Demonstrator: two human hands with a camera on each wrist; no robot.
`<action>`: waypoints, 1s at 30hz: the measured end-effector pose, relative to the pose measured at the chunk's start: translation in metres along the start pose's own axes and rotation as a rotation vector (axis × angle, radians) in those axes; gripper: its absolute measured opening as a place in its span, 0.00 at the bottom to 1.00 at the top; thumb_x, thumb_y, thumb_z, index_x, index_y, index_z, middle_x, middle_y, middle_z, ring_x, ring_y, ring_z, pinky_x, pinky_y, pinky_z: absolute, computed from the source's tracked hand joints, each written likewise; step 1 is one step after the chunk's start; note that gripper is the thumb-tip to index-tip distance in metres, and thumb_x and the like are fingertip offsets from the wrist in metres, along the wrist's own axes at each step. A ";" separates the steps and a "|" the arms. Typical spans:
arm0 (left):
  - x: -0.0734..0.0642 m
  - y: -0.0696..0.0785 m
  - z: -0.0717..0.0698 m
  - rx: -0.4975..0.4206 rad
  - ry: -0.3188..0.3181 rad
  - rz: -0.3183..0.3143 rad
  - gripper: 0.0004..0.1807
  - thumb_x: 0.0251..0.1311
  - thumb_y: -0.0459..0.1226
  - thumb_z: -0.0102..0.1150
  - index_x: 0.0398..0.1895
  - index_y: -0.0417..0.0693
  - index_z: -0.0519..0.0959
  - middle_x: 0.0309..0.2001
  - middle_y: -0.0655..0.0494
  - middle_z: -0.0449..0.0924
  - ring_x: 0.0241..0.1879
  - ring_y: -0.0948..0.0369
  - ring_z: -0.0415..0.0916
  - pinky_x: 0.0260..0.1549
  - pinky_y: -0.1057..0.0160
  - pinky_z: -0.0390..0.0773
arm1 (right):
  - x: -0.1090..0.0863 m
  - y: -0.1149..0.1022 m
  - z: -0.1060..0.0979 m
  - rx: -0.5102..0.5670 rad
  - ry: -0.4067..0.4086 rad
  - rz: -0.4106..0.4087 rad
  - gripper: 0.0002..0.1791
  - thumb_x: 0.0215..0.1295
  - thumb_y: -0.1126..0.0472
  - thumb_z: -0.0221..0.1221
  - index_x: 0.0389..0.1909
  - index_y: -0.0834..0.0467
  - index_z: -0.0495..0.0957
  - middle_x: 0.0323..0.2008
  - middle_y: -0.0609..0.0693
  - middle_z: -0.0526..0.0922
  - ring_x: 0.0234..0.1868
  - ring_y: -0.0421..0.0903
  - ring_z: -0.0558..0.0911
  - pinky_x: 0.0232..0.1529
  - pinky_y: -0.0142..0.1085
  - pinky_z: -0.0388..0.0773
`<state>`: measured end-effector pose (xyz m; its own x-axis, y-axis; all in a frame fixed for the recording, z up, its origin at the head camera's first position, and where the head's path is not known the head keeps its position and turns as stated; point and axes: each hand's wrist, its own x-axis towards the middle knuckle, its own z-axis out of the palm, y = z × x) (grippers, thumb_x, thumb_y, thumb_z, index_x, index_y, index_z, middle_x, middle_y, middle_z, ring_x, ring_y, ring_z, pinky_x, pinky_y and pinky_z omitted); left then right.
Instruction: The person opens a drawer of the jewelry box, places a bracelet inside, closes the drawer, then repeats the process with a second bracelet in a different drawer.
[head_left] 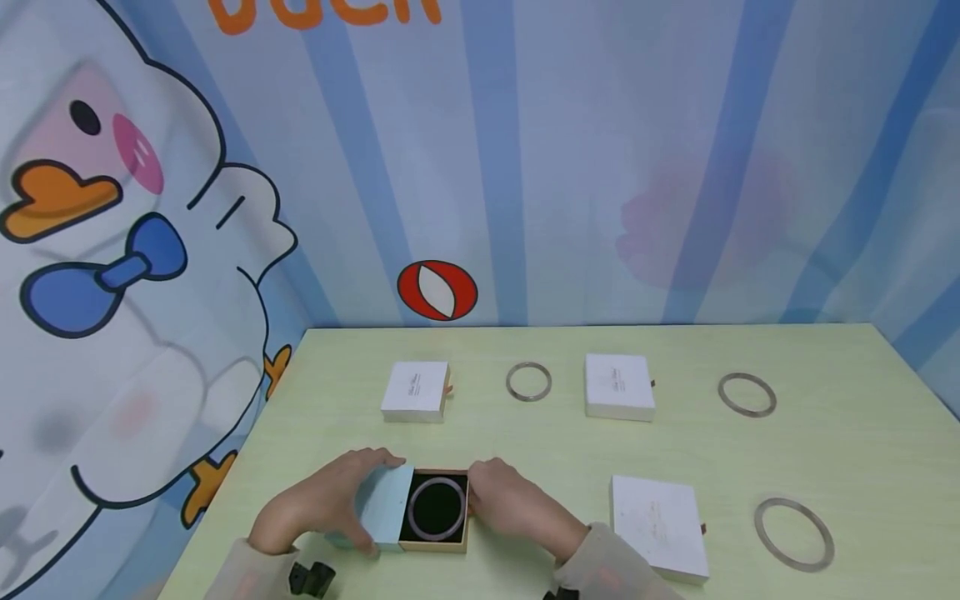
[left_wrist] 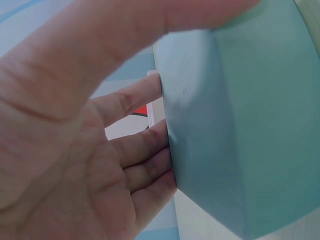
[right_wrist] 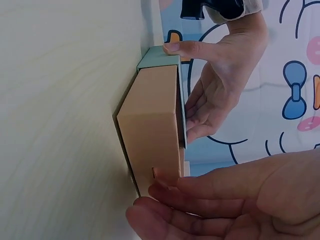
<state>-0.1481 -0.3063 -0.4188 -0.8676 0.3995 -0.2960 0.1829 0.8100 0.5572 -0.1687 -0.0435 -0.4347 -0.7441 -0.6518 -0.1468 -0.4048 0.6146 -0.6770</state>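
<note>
A small box with a light blue sleeve (head_left: 384, 510) lies near the front of the table. Its tan drawer (head_left: 432, 547) is partly out to the right, and a greyish bangle (head_left: 412, 510) rests on the dark lining inside. My left hand (head_left: 330, 500) grips the sleeve, thumb on the near side and fingers on the far side, as the left wrist view also shows of the sleeve (left_wrist: 200, 120). At the drawer's outer end, my right hand (head_left: 517, 504) pinches with thumb and fingers by a small pull tab (right_wrist: 159, 175), which the fingers partly cover.
White boxes stand at the back left (head_left: 416, 390), back centre (head_left: 619, 387) and front right (head_left: 660, 527). To the right of each lies a bangle: back middle (head_left: 528, 398), back right (head_left: 752, 412), front right (head_left: 762, 533). A printed curtain (head_left: 585, 167) hangs behind the table.
</note>
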 end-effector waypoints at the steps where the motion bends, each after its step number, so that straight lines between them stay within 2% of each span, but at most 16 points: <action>1: 0.000 0.000 0.000 -0.001 0.000 0.000 0.55 0.27 0.39 0.88 0.67 0.42 0.70 0.62 0.46 0.70 0.61 0.45 0.65 0.59 0.36 0.65 | 0.000 0.001 0.000 0.003 -0.001 -0.011 0.18 0.69 0.74 0.50 0.18 0.57 0.64 0.16 0.46 0.62 0.15 0.39 0.60 0.17 0.30 0.58; 10: -0.001 0.001 0.001 -0.006 -0.001 -0.026 0.56 0.27 0.39 0.88 0.68 0.43 0.70 0.65 0.44 0.68 0.63 0.43 0.63 0.61 0.35 0.63 | 0.001 0.006 0.001 0.050 -0.017 -0.064 0.27 0.64 0.75 0.54 0.09 0.52 0.58 0.08 0.38 0.54 0.10 0.35 0.56 0.15 0.27 0.53; 15: -0.001 0.001 0.001 -0.022 -0.002 -0.038 0.56 0.27 0.39 0.89 0.68 0.44 0.70 0.67 0.41 0.66 0.66 0.40 0.60 0.62 0.34 0.61 | 0.000 0.006 0.002 0.119 -0.043 -0.056 0.24 0.62 0.75 0.59 0.07 0.59 0.68 0.04 0.39 0.61 0.06 0.34 0.61 0.13 0.26 0.56; 18: -0.001 -0.001 0.001 -0.014 -0.001 -0.011 0.56 0.27 0.39 0.89 0.67 0.44 0.70 0.65 0.44 0.68 0.63 0.43 0.63 0.60 0.36 0.63 | 0.000 0.005 0.001 0.136 -0.049 -0.050 0.19 0.60 0.76 0.59 0.09 0.64 0.75 0.03 0.41 0.63 0.05 0.35 0.62 0.12 0.26 0.57; 23: 0.001 -0.004 0.001 0.000 0.002 0.033 0.54 0.26 0.41 0.88 0.65 0.45 0.71 0.60 0.50 0.72 0.57 0.49 0.66 0.57 0.39 0.67 | 0.000 0.005 0.002 0.132 -0.044 -0.046 0.20 0.62 0.76 0.59 0.10 0.64 0.76 0.02 0.41 0.62 0.04 0.35 0.61 0.12 0.26 0.57; 30: 0.001 -0.005 0.000 -0.009 -0.001 0.031 0.54 0.26 0.41 0.89 0.65 0.45 0.71 0.61 0.50 0.71 0.59 0.48 0.66 0.58 0.38 0.66 | 0.001 0.008 0.006 0.174 -0.032 -0.037 0.20 0.63 0.74 0.61 0.11 0.65 0.75 0.02 0.43 0.64 0.02 0.35 0.63 0.10 0.26 0.60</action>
<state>-0.1500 -0.3092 -0.4220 -0.8613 0.4244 -0.2793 0.2050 0.7933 0.5733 -0.1694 -0.0419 -0.4441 -0.7121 -0.6879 -0.1404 -0.3316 0.5058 -0.7964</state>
